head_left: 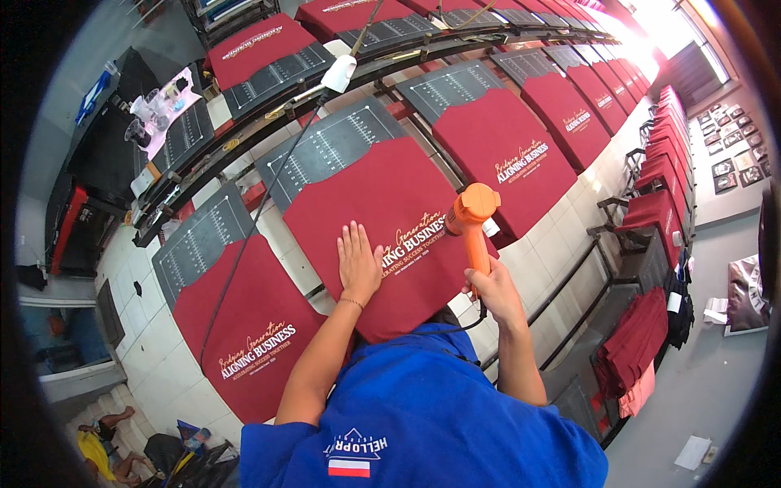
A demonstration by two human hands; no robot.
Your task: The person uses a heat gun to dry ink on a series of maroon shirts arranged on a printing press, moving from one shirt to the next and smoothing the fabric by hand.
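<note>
A dark red T-shirt point(370, 191) with white and gold lettering is stretched over a grey printing board point(325, 150) in front of me. Flat on the fabric, beside the left end of the print, lies my left hand point(359, 260) with its fingers stretched out. My right hand point(498, 291) is wrapped round the handle of an orange hair dryer point(474, 213). The dryer's nozzle points left at the right part of the lettering, just above the cloth. From the handle's lower end a black cord runs toward my body.
More red shirts on boards stand to the left point(236, 325) and right point(508, 146), with further rows behind. A white plug connector point(338, 75) hangs on a cable over the boards. Plastic cups point(140, 130) stand at the back left. Folded red cloth point(630, 346) hangs from a right-hand rack.
</note>
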